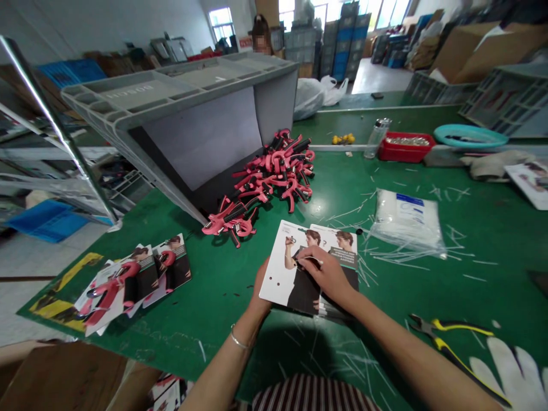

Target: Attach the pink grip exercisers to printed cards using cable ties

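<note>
My left hand (261,281) grips a printed backing card (276,288) from its left side and behind, most of its fingers hidden. The card is tilted up and has small punched holes. Over its middle, my right hand (327,274) pinches a thin white cable tie (314,258) at the card's face. Behind and to the right lie more backing cards (350,277), partly covered by my right hand and forearm. Beyond the card, a heap of pink and black hand grips (278,171) spills from a tipped grey crate (184,91). At left, several cards carry hand grips (132,282).
Right of the cards lies a plastic bag of cable ties (406,220), with loose and cut ties around it. Yellow-handled cutters (436,331) and a white glove (509,371) are at the near right. A red tray (406,147) and blue plate (471,136) stand farther back.
</note>
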`<state>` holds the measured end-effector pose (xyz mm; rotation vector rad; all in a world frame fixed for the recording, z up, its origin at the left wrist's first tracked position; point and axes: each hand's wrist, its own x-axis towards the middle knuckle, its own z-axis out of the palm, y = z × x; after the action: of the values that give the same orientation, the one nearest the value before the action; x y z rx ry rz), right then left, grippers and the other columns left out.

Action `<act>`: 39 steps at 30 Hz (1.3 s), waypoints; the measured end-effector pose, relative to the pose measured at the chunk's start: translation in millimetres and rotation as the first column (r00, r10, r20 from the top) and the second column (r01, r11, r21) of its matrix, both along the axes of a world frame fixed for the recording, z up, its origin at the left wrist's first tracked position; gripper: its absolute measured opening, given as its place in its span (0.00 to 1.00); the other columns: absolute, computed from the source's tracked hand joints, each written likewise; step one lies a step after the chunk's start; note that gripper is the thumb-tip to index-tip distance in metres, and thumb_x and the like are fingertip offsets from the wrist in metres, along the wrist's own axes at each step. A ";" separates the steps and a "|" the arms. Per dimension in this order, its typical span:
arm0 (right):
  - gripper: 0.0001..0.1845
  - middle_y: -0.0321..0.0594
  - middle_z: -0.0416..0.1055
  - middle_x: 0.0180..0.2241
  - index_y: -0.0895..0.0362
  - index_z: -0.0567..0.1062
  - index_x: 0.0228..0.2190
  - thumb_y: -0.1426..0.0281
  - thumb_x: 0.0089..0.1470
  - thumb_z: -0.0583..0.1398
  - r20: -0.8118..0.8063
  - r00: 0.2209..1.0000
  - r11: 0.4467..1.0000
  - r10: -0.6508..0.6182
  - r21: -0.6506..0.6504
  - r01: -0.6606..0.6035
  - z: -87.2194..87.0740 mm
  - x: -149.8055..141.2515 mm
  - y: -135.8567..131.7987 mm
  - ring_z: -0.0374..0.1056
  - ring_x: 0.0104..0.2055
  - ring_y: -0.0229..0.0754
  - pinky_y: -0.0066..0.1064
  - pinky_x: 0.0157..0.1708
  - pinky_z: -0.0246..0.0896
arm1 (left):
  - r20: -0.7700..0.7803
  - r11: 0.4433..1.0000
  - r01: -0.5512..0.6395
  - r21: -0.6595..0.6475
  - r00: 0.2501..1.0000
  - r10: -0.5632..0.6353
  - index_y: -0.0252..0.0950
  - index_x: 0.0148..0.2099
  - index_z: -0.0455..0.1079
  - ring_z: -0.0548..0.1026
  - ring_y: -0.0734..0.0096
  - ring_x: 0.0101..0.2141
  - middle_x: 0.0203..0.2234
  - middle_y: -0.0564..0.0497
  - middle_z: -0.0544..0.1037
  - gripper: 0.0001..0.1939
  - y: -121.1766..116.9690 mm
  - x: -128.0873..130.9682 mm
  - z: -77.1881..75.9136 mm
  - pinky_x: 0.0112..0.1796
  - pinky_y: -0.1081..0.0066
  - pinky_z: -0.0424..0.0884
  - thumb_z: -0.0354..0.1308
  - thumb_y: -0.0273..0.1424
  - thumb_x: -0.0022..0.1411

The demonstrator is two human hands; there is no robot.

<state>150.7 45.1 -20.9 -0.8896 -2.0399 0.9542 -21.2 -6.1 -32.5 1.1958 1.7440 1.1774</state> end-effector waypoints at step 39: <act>0.12 0.37 0.73 0.37 0.54 0.75 0.38 0.59 0.62 0.57 -0.210 0.977 0.952 0.034 -0.290 -0.095 -2.8 12.7 6.2 0.68 0.38 0.41 0.31 0.38 0.62 | -0.417 0.755 0.651 0.081 0.710 -0.568 0.40 0.54 0.73 0.72 0.61 0.51 0.52 0.44 0.75 0.18 -57.4 -15.7 46.5 0.54 0.61 0.68 0.49 0.25 0.68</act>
<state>163.4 51.3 -23.7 -0.8439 -1.7887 1.3598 -37.0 -63.5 14.0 2.0535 1.2772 0.7692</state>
